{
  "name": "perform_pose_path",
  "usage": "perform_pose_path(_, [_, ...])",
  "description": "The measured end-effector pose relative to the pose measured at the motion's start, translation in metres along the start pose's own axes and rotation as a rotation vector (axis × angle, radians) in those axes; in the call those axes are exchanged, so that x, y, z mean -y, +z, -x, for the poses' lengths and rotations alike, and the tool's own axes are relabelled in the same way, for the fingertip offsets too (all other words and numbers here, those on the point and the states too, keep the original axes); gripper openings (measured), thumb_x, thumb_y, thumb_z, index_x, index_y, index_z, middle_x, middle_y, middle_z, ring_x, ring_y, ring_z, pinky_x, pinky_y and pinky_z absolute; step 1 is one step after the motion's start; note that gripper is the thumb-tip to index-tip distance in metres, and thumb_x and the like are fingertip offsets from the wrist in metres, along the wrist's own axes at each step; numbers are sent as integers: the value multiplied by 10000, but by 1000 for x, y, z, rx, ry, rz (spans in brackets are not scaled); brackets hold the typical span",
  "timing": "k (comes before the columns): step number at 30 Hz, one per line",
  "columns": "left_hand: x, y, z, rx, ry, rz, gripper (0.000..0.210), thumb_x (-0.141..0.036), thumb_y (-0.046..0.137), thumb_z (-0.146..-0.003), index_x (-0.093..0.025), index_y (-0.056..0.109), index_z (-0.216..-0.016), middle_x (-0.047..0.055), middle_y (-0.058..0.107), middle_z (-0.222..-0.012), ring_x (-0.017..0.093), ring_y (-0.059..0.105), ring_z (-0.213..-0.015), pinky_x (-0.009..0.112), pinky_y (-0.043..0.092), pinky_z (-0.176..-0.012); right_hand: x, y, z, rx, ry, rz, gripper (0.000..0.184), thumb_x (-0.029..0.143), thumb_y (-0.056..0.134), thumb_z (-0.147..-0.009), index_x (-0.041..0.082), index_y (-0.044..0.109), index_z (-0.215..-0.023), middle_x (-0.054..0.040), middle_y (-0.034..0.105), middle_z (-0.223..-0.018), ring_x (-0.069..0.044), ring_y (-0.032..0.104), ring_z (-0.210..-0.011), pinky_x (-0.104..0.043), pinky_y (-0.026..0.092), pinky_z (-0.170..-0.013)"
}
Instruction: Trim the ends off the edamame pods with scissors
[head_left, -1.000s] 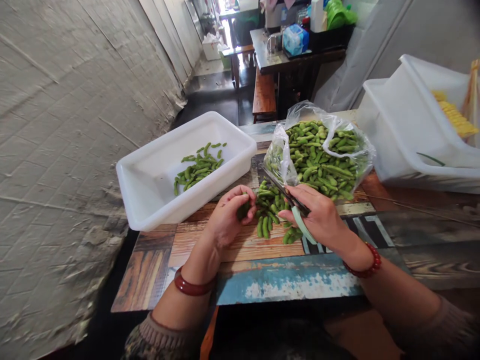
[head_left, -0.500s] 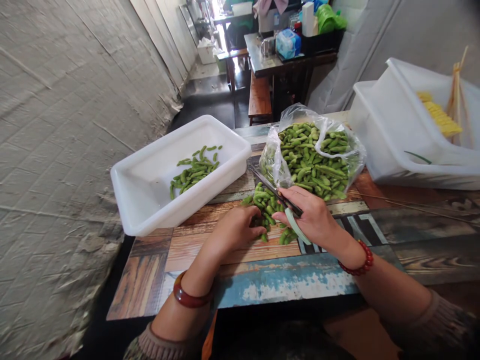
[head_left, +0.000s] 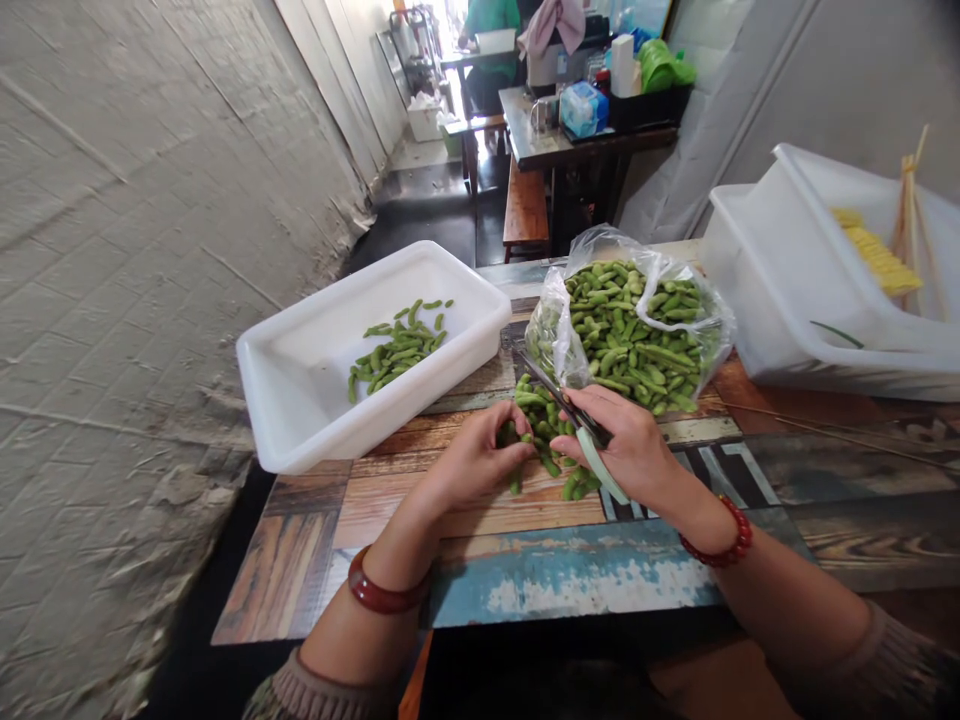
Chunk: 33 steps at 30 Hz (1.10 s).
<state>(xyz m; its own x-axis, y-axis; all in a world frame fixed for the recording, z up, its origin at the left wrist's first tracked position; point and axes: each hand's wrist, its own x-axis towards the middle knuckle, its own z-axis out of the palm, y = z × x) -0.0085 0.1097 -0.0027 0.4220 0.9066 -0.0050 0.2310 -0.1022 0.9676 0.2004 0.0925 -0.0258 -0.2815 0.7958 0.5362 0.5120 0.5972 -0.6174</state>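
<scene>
My left hand (head_left: 480, 455), with a reddish-brown bangle on its wrist, pinches a green edamame pod (head_left: 525, 438) between thumb and fingers. My right hand (head_left: 630, 440) is closed around a pair of scissors (head_left: 601, 468) with a pale green handle; the dark blades point up and left. Beneath the blades and between my hands lies a loose pile of edamame pods (head_left: 544, 408) on the table. Just behind the pile, a clear plastic bag (head_left: 556, 335) stands open, full of pods. To the left, a white plastic tub (head_left: 300, 400) holds a small heap of pods.
White tubs (head_left: 750, 260) stand at the right, holding yellow packets (head_left: 874, 250) and bundled sticks (head_left: 909, 200). Thin skewers (head_left: 832, 430) lie on the patterned table (head_left: 585, 575). A brick wall (head_left: 127, 300) runs along the left. Behind are a bench (head_left: 526, 205) and a person in green (head_left: 491, 18).
My left hand has lifted slightly from the pile, its thumb and fingers now pinching a pod. The right hand keeps the scissors in nearly the same place. The view has tilted up slightly.
</scene>
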Motion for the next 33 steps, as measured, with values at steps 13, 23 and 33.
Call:
perform_pose_path(13, [-3, -5, 5, -201, -70, 486, 226, -284, 863, -642, -138, 738, -762, 20, 661, -691, 98, 539, -576, 208, 428, -543, 12, -4, 0, 150, 28, -4, 517, 265, 747, -791, 242, 559, -1272, -64, 633, -1032, -164, 617, -700, -314, 581, -653])
perform_pose_path(23, [3, -4, 6, -232, -21, 443, 212, -256, 858, -642, -165, 753, -803, 43, 729, -827, 157, 632, -724, 249, 489, -651, 12, -4, 2, 157, -63, 135, 570, 281, 734, -815, 221, 513, -1338, -113, 632, -1144, -270, 636, -1005, -428, 568, -861])
perform_pose_path(33, [-7, -5, 6, -274, 34, 358, 574, -202, 864, -637, -204, 646, -1168, -7, 708, -741, 145, 643, -686, 246, 497, -698, 17, -7, -1, 171, -55, 73, 567, 226, 776, -776, 189, 542, -1291, -107, 637, -1147, -246, 639, -999, -399, 561, -880])
